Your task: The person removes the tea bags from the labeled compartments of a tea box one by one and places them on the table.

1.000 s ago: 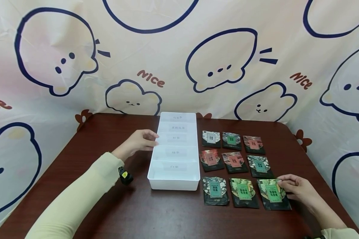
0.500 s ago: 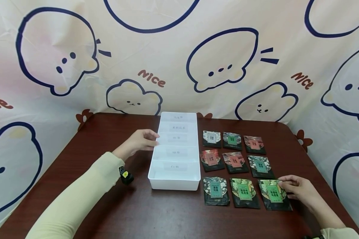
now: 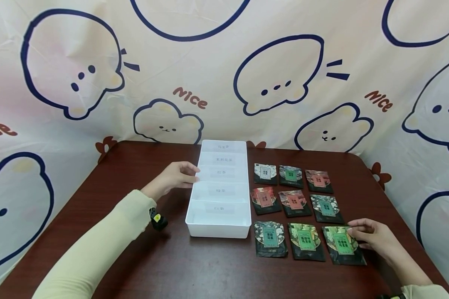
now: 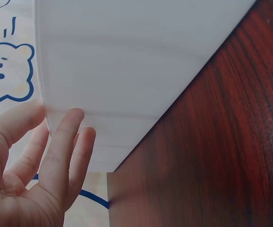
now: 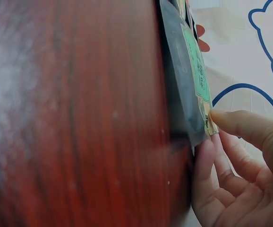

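A long white box (image 3: 218, 231) with labelled compartments stands on the table. My left hand (image 3: 173, 179) touches its left side near the middle; in the left wrist view the thumb is at the rim and straight fingers (image 4: 61, 151) lie by the outer wall. To the right of the box are three rows of tea packets. My right hand (image 3: 376, 238) pinches the upper right corner of the green tea packet (image 3: 344, 246) at the near right. In the right wrist view that packet (image 5: 183, 75) is seen edge-on, tilted, its corner between thumb and fingers.
Beside the held one lie another green tea packet (image 3: 306, 243) and a teal-labelled packet (image 3: 270, 239). Farther back are red packets (image 3: 294, 202), a white-labelled packet (image 3: 265, 173) and other packets. A patterned cloth (image 3: 217, 62) hangs behind the dark wooden table (image 3: 194, 270).
The green tea packet in my right fingers has shifted very slightly toward the near edge. My left hand and the box hold their places; the head view has drifted a little.
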The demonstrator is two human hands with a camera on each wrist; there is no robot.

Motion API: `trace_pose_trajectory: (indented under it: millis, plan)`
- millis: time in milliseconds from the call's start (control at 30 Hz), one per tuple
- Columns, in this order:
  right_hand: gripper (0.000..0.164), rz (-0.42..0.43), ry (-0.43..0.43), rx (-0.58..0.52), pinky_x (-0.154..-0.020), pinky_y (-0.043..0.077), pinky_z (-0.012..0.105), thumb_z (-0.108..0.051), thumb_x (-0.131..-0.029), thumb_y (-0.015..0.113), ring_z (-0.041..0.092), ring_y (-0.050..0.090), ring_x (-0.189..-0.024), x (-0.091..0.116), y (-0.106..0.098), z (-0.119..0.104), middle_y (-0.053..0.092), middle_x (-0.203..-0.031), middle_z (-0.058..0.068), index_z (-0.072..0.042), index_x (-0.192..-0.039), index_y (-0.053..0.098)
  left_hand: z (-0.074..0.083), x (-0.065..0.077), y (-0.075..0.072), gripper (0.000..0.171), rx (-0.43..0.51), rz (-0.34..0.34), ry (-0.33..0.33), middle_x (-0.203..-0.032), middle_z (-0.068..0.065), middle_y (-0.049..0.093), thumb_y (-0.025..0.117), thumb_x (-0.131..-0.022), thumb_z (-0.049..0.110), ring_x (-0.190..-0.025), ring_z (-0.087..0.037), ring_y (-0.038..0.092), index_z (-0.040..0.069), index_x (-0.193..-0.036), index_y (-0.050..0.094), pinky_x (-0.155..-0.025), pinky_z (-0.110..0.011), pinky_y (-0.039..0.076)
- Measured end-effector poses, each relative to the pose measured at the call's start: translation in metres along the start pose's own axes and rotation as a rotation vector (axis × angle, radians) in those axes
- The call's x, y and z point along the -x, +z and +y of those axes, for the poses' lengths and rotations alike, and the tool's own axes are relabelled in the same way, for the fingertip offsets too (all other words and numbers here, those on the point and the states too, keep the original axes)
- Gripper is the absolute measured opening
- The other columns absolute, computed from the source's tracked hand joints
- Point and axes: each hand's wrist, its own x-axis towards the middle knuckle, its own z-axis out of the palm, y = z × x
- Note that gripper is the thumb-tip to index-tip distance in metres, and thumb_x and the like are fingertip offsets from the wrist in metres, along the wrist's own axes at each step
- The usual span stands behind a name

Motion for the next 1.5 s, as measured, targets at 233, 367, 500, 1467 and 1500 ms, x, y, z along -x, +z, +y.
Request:
trace_pose_trajectory:
  millis: [233,367,500,1467,1500]
  plan:
    - [0.051,0.023,-0.003,0.041,-0.068,0.057,0.031,-0.030,-0.090,0.069,0.002,0.061,-0.079,-0.001,0.000,-0.001,0.067,-0.102,0.002,0.006,-0.123,0.055,0.001,0.001,0.000,0.042,0.012,-0.002,-0.008,-0.120,-0.019,0.056,0.075,-0.084,0.011,-0.097,-0.029,0.066,0.003,-0.122,0.060,-0.087,-0.039,0.056]
    - [0.052,0.030,-0.002,0.050,-0.068,0.057,0.031,-0.031,-0.089,0.070,0.002,0.060,-0.079,-0.002,-0.001,-0.002,0.067,-0.103,0.003,0.006,-0.122,0.055,0.000,0.000,0.000,0.042,0.003,0.000,-0.007,-0.119,-0.019,0.056,0.075,-0.084,0.012,-0.097,-0.029,0.066,0.003,-0.122,0.060,-0.087,-0.038,0.057]
    - [0.054,0.025,-0.005,0.052,-0.069,0.057,0.031,-0.034,-0.089,0.070,0.001,0.060,-0.080,-0.002,-0.002,-0.003,0.066,-0.101,0.000,0.005,-0.123,0.055,0.000,-0.001,0.000,0.042,0.007,-0.004,-0.002,-0.120,-0.020,0.056,0.075,-0.085,0.011,-0.097,-0.028,0.066,0.002,-0.122,0.059,-0.087,-0.038,0.057]
    - [0.042,0.040,-0.287,0.007,-0.070,0.059,0.030,-0.032,-0.095,0.063,0.009,0.064,-0.085,-0.024,-0.001,-0.078,0.065,-0.094,-0.008,-0.002,-0.122,0.056,-0.001,-0.001,0.000,0.039,-0.003,0.001,-0.007,-0.118,-0.019,0.058,0.075,-0.084,0.013,-0.094,-0.027,0.067,0.005,-0.119,0.060,-0.083,-0.039,0.058]
    - [0.041,0.041,-0.292,0.004,-0.070,0.059,0.030,-0.033,-0.094,0.063,0.008,0.064,-0.083,-0.026,0.000,-0.084,0.064,-0.093,-0.010,-0.003,-0.122,0.057,-0.001,-0.001,0.000,0.039,-0.015,-0.002,-0.004,-0.118,-0.019,0.058,0.075,-0.085,0.014,-0.094,-0.028,0.067,0.005,-0.119,0.060,-0.083,-0.039,0.058]
